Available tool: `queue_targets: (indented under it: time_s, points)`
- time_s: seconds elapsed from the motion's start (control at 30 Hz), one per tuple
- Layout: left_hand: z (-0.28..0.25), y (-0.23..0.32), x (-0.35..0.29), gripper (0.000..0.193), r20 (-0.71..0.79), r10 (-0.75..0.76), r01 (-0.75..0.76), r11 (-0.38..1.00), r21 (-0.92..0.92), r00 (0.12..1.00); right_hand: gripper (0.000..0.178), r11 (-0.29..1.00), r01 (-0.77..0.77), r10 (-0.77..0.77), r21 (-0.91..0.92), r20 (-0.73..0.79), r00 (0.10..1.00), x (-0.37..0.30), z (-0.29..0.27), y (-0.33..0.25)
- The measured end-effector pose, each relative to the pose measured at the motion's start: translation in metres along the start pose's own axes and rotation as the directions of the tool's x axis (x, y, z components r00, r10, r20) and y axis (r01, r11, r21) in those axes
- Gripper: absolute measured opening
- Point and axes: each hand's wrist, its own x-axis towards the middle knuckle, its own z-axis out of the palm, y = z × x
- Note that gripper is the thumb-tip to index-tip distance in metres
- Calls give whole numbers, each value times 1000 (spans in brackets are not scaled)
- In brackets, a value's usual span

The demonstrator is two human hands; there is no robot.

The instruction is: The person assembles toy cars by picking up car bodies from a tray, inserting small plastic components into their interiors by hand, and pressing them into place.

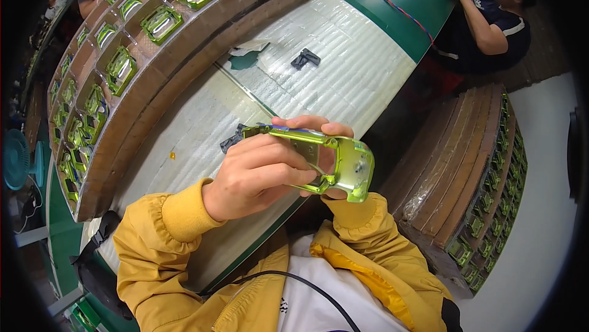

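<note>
A bright green plastic housing (362, 172), glossy and rounded at one end with a window-like opening, is held up above the table in front of my chest. My left hand (254, 172) is closed on its near side, with the fingertips bent in at the opening. Behind the housing, my right hand (313, 123) supports it; its fingertips curl over the far edge, and most of the hand is hidden. Just beyond my left hand, small dark parts (232, 138) lie on the table, partly covered. Farther off lies another small cluster of black parts (305, 58).
A compartmented cardboard tray (184, 92) of green housings curves along the left. Stacked trays (451, 166) with similar pieces stand at right. White foam sheeting (343, 37) covers the table, with a torn patch. A red-blue cable (392, 3) crosses the green mat; a co-worker (491, 25) sits beyond.
</note>
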Motion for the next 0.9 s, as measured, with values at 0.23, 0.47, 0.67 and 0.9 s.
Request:
queue_targets:
  time_s: [0.23, 0.47, 0.67, 0.9]
  points:
    - [1, -2, 3, 22, 43, 129, -130, 991, 15, 991, 73, 998, 56, -58, 38, 43, 997, -1, 0, 0]
    - [2, 4, 1, 19, 76, 90, -86, 995, -47, 993, 72, 997, 83, -82, 1, 126, 989, -3, -4, 3]
    - [1, 5, 3, 17, 71, 107, -107, 994, -8, 992, 70, 996, 77, -78, 34, 58, 995, -5, 1, 3]
    - [-1, 4, 2, 18, 98, 66, -60, 996, -60, 993, 72, 994, 102, -97, -40, 109, 989, -2, -4, 1]
